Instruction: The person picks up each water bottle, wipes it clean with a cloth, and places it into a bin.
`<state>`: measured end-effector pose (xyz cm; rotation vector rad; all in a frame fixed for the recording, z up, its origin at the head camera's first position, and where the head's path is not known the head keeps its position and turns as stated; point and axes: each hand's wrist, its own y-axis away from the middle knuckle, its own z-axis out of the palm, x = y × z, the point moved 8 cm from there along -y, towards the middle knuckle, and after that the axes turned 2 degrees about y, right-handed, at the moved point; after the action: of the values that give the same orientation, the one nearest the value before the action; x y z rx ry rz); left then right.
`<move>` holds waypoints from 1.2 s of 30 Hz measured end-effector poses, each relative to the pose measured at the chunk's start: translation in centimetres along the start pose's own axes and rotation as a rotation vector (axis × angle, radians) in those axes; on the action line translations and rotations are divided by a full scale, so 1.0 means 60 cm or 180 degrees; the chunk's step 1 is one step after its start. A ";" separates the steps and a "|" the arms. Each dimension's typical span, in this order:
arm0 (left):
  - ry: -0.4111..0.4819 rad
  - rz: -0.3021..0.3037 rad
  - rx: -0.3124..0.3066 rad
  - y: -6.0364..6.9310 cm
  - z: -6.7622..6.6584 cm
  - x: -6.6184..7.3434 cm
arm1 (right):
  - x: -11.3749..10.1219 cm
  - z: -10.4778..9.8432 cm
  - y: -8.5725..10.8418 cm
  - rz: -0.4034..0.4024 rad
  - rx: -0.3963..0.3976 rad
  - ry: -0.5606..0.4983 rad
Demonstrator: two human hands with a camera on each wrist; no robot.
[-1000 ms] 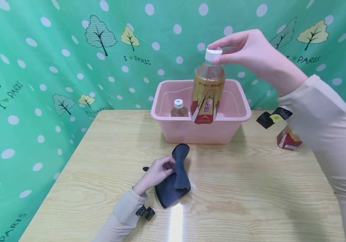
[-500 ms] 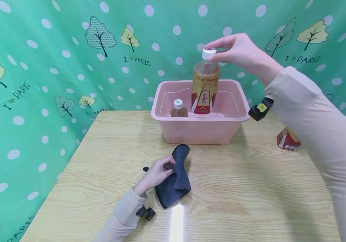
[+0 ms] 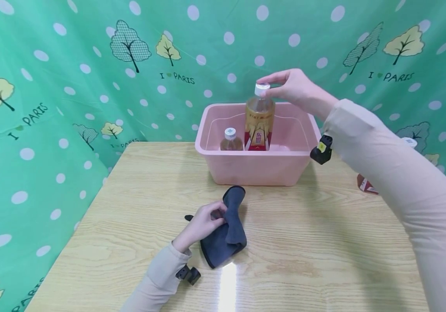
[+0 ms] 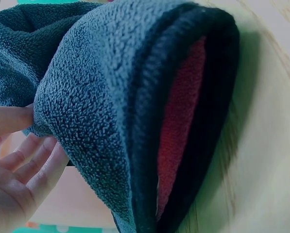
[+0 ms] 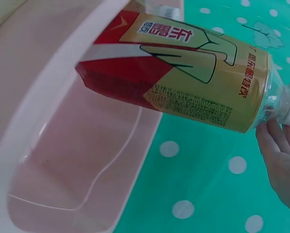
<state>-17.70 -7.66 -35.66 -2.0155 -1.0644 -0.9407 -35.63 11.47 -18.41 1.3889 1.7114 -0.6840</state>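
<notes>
My right hand [image 3: 297,92] pinches the white cap of a drink bottle [image 3: 259,121] with a gold and red label. Upright, its lower part is down inside the pink plastic bin [image 3: 254,169], hidden by the front wall in the head view. The right wrist view shows the bottle [image 5: 183,68] passing the bin's rim [image 5: 42,102], fingers near its neck. To its left in the bin stands another white-capped bottle [image 3: 231,141]. On the table, my left hand [image 3: 203,223] pinches a fold of a dark grey cloth [image 3: 228,234]; the left wrist view shows the cloth [image 4: 96,97] between thumb and fingers.
Behind my right sleeve [image 3: 386,160], at the table's right, stands another bottle, mostly hidden; its red base [image 3: 366,185] and white cap [image 3: 409,142] show. A green polka-dot curtain [image 3: 215,52] hangs behind the wooden table [image 3: 145,186].
My right hand has moved left and down, lowering the bottle from above the bin's front rim into the bin. The left hand and cloth have stayed put.
</notes>
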 end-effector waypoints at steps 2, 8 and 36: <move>-0.0003 0.0022 0.0006 0.000 0.000 0.001 | 0.009 0.005 -0.002 0.0068 -0.0028 -0.0002; -0.0029 0.0053 0.0003 0.000 0.001 -0.001 | 0.031 0.017 -0.008 0.0113 -0.0083 0.0064; 0.0009 0.0044 -0.0051 -0.004 0.020 -0.057 | 0.113 0.089 -0.021 0.0025 -0.0365 0.0393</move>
<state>-19.00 -7.92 -39.02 -2.0316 -1.0433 -0.9476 -35.96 10.42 -27.05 1.3810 1.8111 -0.4963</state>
